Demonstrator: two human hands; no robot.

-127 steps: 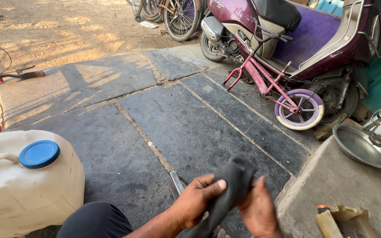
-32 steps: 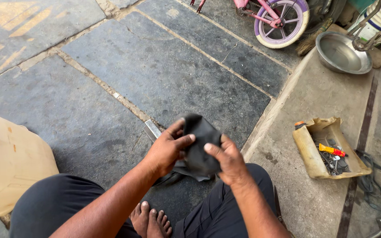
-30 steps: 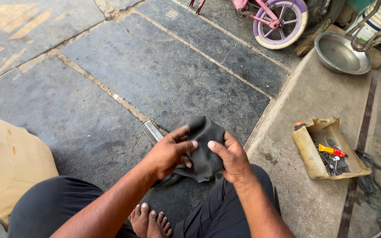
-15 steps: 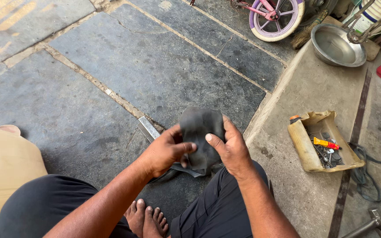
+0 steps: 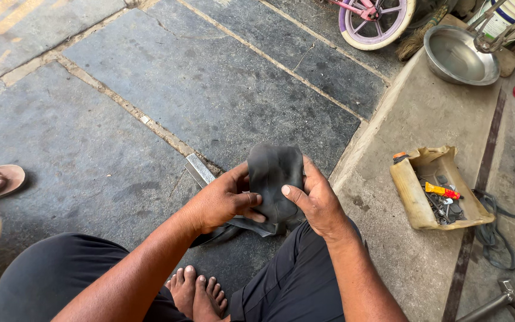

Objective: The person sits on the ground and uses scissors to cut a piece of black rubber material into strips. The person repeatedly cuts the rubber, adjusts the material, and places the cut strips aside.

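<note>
You sit at a roadside cycle repair spot: stone pavement (image 5: pixel 222 89), bicycle wheel (image 5: pixel 378 21), steel basin (image 5: pixel 460 56), cut-open tool can (image 5: pixel 433 191)

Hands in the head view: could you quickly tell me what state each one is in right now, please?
Left hand: closed on the black rubber tube.
Right hand: closed on the same black rubber tube, thumb across it.

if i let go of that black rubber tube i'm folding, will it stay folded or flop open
Probably flops open: the black rubber tube bends limply between the left hand and right hand. Likely light and grippy, since fingertips alone hold it.
</note>
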